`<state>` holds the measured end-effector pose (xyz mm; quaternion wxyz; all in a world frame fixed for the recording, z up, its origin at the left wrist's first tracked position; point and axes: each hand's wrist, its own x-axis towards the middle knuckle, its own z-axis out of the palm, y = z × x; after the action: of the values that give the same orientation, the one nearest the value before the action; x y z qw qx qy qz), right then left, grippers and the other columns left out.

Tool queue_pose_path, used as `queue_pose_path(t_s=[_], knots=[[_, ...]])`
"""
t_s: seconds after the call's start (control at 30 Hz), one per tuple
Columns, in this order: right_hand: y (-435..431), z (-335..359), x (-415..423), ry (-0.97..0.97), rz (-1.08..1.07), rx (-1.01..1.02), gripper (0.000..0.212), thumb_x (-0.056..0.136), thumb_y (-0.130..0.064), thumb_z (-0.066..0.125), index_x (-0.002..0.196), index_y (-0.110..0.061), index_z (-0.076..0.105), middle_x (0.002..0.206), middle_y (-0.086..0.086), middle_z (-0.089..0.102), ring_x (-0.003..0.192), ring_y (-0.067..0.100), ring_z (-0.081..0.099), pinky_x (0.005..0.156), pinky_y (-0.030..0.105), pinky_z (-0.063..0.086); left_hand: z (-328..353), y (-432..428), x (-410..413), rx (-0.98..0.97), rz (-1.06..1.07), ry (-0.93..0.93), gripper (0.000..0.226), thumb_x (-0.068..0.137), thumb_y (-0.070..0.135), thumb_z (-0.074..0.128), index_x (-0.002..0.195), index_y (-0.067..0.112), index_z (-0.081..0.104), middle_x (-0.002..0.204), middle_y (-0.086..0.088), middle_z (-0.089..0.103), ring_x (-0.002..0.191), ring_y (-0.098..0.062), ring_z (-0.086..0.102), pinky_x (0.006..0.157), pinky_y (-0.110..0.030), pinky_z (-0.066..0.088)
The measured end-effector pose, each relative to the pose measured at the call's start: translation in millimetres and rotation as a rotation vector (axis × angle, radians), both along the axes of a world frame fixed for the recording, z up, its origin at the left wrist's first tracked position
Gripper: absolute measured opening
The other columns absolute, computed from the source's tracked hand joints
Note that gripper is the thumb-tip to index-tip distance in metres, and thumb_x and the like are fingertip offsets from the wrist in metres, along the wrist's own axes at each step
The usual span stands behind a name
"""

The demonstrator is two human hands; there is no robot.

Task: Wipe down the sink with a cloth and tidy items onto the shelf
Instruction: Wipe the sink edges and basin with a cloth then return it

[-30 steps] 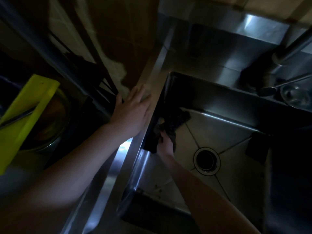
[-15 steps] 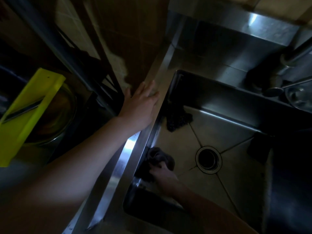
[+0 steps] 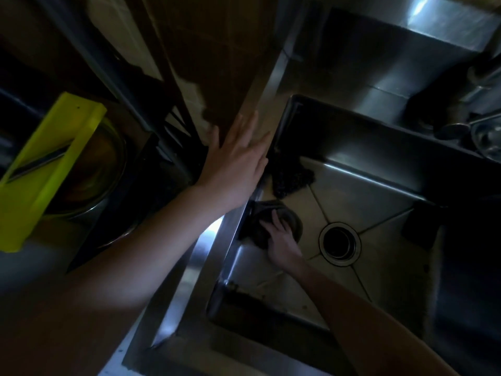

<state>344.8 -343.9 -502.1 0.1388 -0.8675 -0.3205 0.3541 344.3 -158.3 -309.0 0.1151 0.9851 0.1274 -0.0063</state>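
Sink point(image 3: 366, 191) floor is where your cloth point(image 3: 257, 226) lies: it is to the left of the drain point(image 3: 339, 243), at the foot of the left wall, bunched into a dark, rounded wad. Your right hand point(image 3: 282, 241) rests on top of it, with the fingers point(image 3: 277, 219) fairly straight and close together. They press it down against the steel and do not pinch it; I judge this hold lets the whole palm push the cloth along the corner. Your left hand point(image 3: 235, 169) lies flat on the rim, up and left of the drain, its fingers spread, probably to carry your weight while you lean in. The cloth looks dark grey and thick, perhaps wet, but the light is too weak to be sure. A black, mesh-like scrubber point(image 3: 291, 177) lies further up, also left of the drain, apart from the cloth, and it may need a place on the shelf later.
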Motion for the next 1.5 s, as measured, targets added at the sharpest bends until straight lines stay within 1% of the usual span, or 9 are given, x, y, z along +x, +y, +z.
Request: queue_pose_path(t_s=[0.2, 0.4, 0.53, 0.67, 0.83, 1.0, 1.2, 1.4, 1.5], knots=[[14, 10, -19, -0.029, 0.409, -0.098, 0.061, 0.095, -0.008, 0.038, 0.151, -0.016, 0.016, 0.16, 0.01, 0.006, 0.147, 0.035, -0.002, 0.119, 0.043, -0.004, 1, -13, -39, 0.007, -0.008, 0.043, 0.048, 0.098, 0.031, 0.035, 0.144, 0.024, 0.03, 0.158, -0.01, 0.009, 0.144, -0.032, 0.011, 0.111, -0.055, 0.012], [-9, 18, -69, 0.083, 0.758, 0.047, 0.045, 0.099, -0.021, 0.04, 0.144, -0.015, 0.039, 0.156, 0.008, 0.025, 0.147, 0.034, 0.005, 0.116, 0.044, -0.013, -5, -13, -67, 0.037, 0.063, 0.1, 0.047, 0.096, 0.032, 0.034, 0.143, 0.022, 0.032, 0.158, -0.008, 0.006, 0.145, -0.028, 0.01, 0.11, -0.055, 0.011], [-25, 20, -67, 0.211, 0.701, 0.138, 0.046, 0.098, -0.016, 0.045, 0.143, -0.012, 0.039, 0.156, 0.007, 0.026, 0.148, 0.03, 0.004, 0.119, 0.033, -0.006, -6, -25, -81, 0.072, 0.066, 0.09, 0.046, 0.093, 0.03, 0.04, 0.138, 0.019, 0.039, 0.155, -0.015, 0.018, 0.142, -0.035, 0.02, 0.107, -0.059, 0.021], [-68, 24, -54, 0.286, 0.64, 0.04, 0.05, 0.099, -0.019, 0.046, 0.147, -0.013, 0.031, 0.158, 0.008, 0.019, 0.148, 0.023, 0.007, 0.117, 0.023, 0.007, -6, -39, -95, 0.083, 0.086, 0.104, 0.049, 0.093, 0.031, 0.041, 0.141, 0.02, 0.037, 0.155, -0.016, 0.019, 0.142, -0.035, 0.019, 0.108, -0.058, 0.022], [-143, 16, -32, 0.314, 0.653, -0.211, 0.054, 0.101, -0.023, 0.038, 0.151, -0.021, 0.017, 0.161, 0.004, 0.003, 0.149, 0.021, 0.004, 0.117, 0.027, 0.008, 3, -61, -110, 0.087, 0.15, 0.105, 0.057, 0.091, 0.034, 0.041, 0.145, 0.019, 0.029, 0.157, -0.018, 0.01, 0.143, -0.035, 0.015, 0.107, -0.058, 0.026], [-190, 9, -17, 0.274, 0.697, -0.312, 0.056, 0.099, -0.028, 0.042, 0.151, -0.029, 0.019, 0.161, -0.003, 0.003, 0.149, 0.022, 0.002, 0.118, 0.035, 0.014, 10, -80, -122, 0.028, 0.253, 0.079, 0.056, 0.089, 0.032, 0.049, 0.142, 0.017, 0.037, 0.155, -0.014, 0.019, 0.141, -0.034, 0.024, 0.106, -0.056, 0.026], [-151, 8, -14, 0.165, 0.892, -0.237, 0.061, 0.092, -0.009, 0.046, 0.149, -0.023, 0.027, 0.161, -0.001, 0.004, 0.147, 0.033, -0.004, 0.119, 0.044, 0.009, 5, -88, -129, 0.054, 0.23, 0.123, 0.051, 0.091, 0.032, 0.05, 0.137, 0.011, 0.042, 0.15, -0.017, 0.033, 0.139, -0.033, 0.029, 0.109, -0.051, 0.024], [-78, 11, -40, 0.152, 0.787, -0.116, 0.049, 0.1, -0.021, 0.039, 0.148, -0.028, 0.029, 0.161, -0.003, 0.004, 0.146, 0.038, -0.005, 0.12, 0.051, 0.007, 7, -87, -131, 0.085, 0.217, 0.13, 0.05, 0.093, 0.032, 0.048, 0.137, 0.011, 0.043, 0.148, -0.015, 0.037, 0.139, -0.032, 0.029, 0.108, -0.053, 0.023], [-78, 4, -42, 0.14, 0.892, -0.148, 0.048, 0.099, -0.023, 0.039, 0.146, -0.026, 0.033, 0.161, -0.002, 0.009, 0.147, 0.034, -0.003, 0.118, 0.057, 0.008, 5, -90, -131, 0.088, 0.234, 0.137, 0.048, 0.092, 0.033, 0.047, 0.136, 0.013, 0.044, 0.148, -0.015, 0.036, 0.139, -0.032, 0.028, 0.107, -0.055, 0.023]])
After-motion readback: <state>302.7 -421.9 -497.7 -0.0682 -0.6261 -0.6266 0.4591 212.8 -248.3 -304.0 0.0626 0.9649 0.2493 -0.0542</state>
